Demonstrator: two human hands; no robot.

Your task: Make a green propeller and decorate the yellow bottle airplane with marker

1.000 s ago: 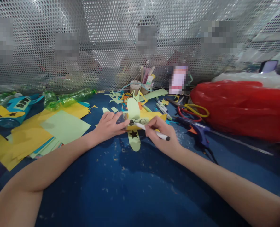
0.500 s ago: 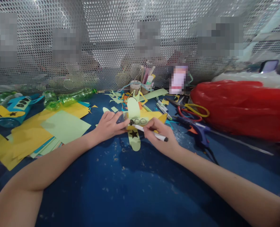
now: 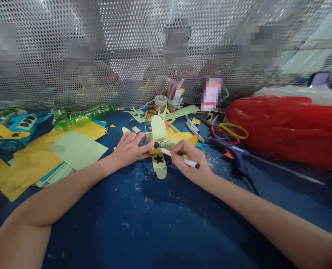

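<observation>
A model plane (image 3: 183, 138) of yellow and pale green paper lies on the blue table (image 3: 143, 224), with a black star on its near wing and outlined ovals along its side. My left hand (image 3: 132, 148) grips the plane's left end, where clear plastic shows beside the fingers. Pinched in my right hand (image 3: 190, 160) is a white marker (image 3: 165, 151) with a black end. Its tip meets the plane's side at a dark filled oval, close to my left fingertips.
Paper sheets (image 3: 77, 149) and a blue and yellow plane (image 3: 21, 127) lie left, green bottles (image 3: 90, 115) behind. Scraps, markers (image 3: 193, 129) and cups of sticks (image 3: 160, 102) are at the back. Scissors (image 3: 224, 134), a glue gun (image 3: 239, 158) and a red bag (image 3: 283, 129) are right.
</observation>
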